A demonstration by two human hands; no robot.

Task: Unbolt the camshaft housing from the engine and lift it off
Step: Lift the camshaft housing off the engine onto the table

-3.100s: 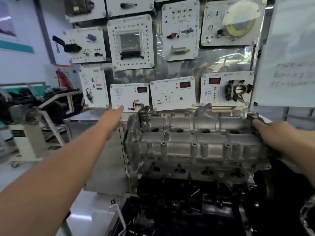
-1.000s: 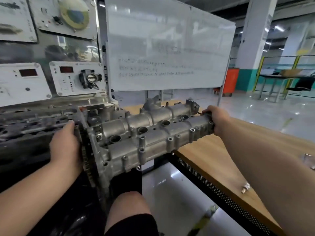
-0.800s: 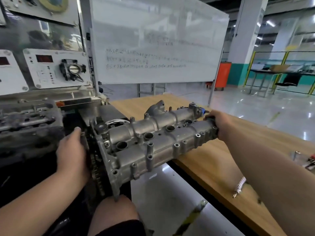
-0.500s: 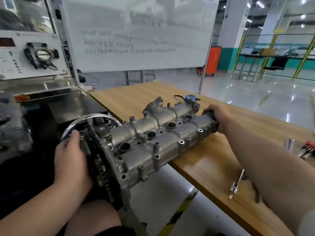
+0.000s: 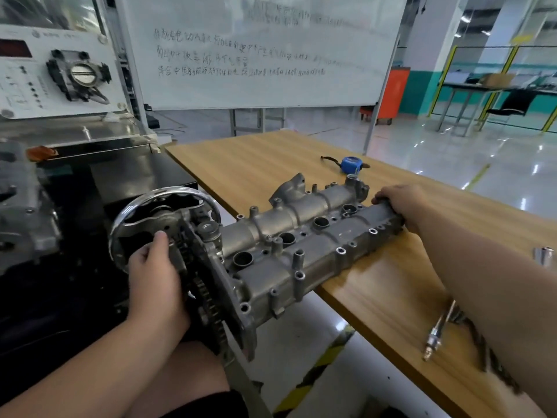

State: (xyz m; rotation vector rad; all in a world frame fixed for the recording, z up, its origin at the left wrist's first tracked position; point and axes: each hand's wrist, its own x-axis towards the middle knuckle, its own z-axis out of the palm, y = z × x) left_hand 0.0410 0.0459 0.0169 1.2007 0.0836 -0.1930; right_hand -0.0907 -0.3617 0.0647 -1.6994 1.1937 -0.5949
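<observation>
Camshaft housing [image 5: 304, 245]: off the engine, far end over the wooden table [image 5: 259, 164], near end with its gears past the table edge; whether the far end touches the wood cannot be told.
Left hand [image 5: 156, 282]: wrapped round the gear end, fingertips hidden behind the metal.
Right hand [image 5: 401, 203]: gripping the far end, fingers curled over the top edge, thumb out of sight.
Engine [image 5: 18, 206]: at the left border, dark, cut off and blurred.
Handwheel [image 5: 132, 218]: shiny rim partly behind the left hand.
Tape measure [image 5: 349, 164]: blue, on the table beyond the housing.
Spark plug [image 5: 434, 342]: on the table by the right forearm, blurred.
Whiteboard [image 5: 259, 49]: handwriting unreadable.
</observation>
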